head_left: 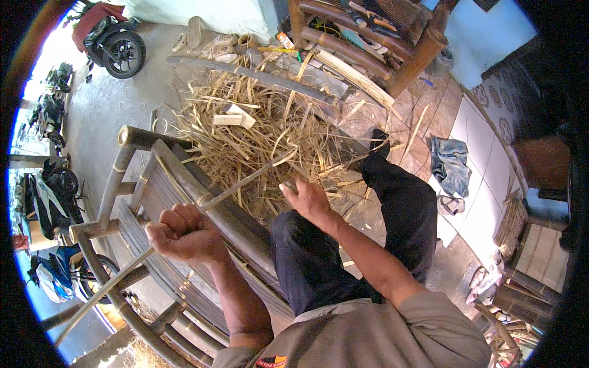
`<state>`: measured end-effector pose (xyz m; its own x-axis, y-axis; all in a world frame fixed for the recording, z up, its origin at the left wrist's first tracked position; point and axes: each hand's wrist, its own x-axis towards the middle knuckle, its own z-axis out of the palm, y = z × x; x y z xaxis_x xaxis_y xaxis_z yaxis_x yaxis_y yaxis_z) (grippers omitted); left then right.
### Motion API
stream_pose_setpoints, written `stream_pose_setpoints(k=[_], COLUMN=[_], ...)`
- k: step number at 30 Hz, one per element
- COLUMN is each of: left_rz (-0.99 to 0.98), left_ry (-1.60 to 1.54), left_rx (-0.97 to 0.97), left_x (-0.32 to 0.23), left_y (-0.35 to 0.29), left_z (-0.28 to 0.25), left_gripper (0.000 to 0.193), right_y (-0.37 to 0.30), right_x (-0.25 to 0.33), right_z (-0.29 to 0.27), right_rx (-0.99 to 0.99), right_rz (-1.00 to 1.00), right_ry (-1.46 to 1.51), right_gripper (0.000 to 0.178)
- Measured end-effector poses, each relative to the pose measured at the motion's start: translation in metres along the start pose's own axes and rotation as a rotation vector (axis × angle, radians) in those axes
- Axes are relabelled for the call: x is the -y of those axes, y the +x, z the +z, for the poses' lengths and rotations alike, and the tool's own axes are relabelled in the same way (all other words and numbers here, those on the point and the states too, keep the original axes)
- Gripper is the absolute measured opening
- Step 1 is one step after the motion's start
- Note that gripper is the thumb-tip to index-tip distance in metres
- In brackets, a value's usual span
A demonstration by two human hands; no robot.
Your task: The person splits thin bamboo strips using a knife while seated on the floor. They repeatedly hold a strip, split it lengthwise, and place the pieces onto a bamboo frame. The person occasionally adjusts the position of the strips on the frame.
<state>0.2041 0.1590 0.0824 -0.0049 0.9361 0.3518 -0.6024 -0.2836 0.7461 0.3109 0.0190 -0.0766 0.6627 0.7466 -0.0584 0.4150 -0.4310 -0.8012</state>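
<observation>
My left hand (184,234) is closed in a fist around a long, thin bamboo strip (244,180). One end of the strip runs down to the lower left past the bench, and the other reaches up over the shavings, with a pale curl at its tip. My right hand (308,200) is closed in front of my knee, a little below that tip and apart from the strip. Something small and greyish shows at its thumb, but I cannot make out what it is. Beneath both hands lies a large heap of bamboo shavings (245,144).
I sit on a bamboo bench (144,205), its frame at my left. A dark pole (257,76) lies behind the heap. Tools lie on a bamboo rack (423,61) at the far right. Folded jeans (451,167) rest on white tiles. Motorcycles (123,54) stand at left.
</observation>
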Motion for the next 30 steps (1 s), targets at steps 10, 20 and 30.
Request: stream_pose_setpoints(k=[10, 20, 30], left_rz=[0.233, 0.178, 0.134], left_ry=[0.326, 0.287, 0.339], left_rx=[-0.176, -0.266, -0.270], left_x=[0.010, 0.007, 0.006], left_y=[-0.018, -0.015, -0.014], left_z=[0.039, 0.035, 0.019], left_gripper=[0.050, 0.051, 0.043], right_y=[-0.022, -0.007, -0.005], right_x=[0.044, 0.036, 0.025], right_z=[-0.004, -0.017, -0.009], right_rx=[0.035, 0.056, 0.065], right_rz=[-0.023, -0.019, -0.154], right_ry=[0.073, 0.013, 0.022], right_gripper=[0.047, 0.046, 0.040])
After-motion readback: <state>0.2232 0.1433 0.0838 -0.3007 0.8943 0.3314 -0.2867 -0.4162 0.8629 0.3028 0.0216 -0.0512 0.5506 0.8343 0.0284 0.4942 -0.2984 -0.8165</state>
